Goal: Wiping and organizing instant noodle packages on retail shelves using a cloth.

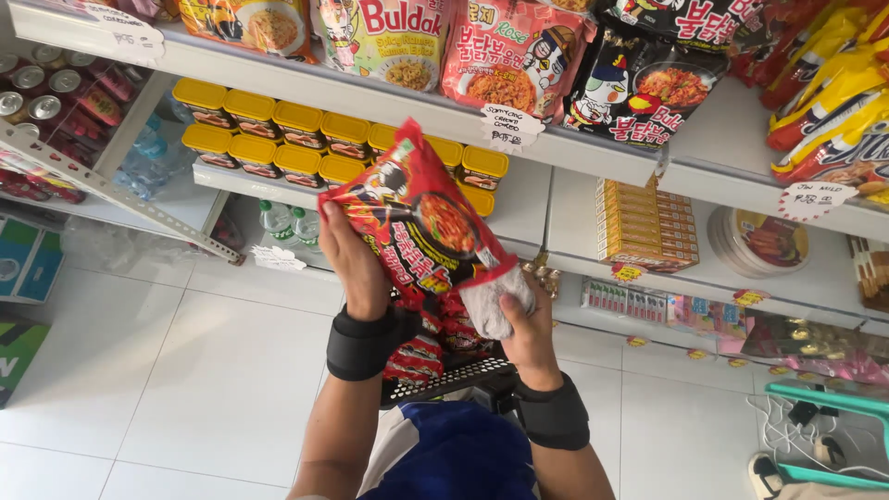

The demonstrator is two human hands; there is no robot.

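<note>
I hold up a large red multipack of instant noodles (421, 227) in front of white shop shelves. My left hand (355, 264) grips its left edge, fingers wrapped round the side. My right hand (526, 324) supports the pack's lower right end from below, where the wrapper is pale. Both wrists wear black bands. Beneath the pack, between my forearms, more red noodle packs (435, 347) lie in a black wire basket (454, 378).
The top shelf (370, 97) carries big noodle bags in red, pink and black. Below stand yellow-lidded tubs (278, 139), then slim yellow boxes (645, 225). Drink cans (37, 88) lie at far left. White tiled floor (185, 370) is beneath. A teal stool (820, 435) is at bottom right.
</note>
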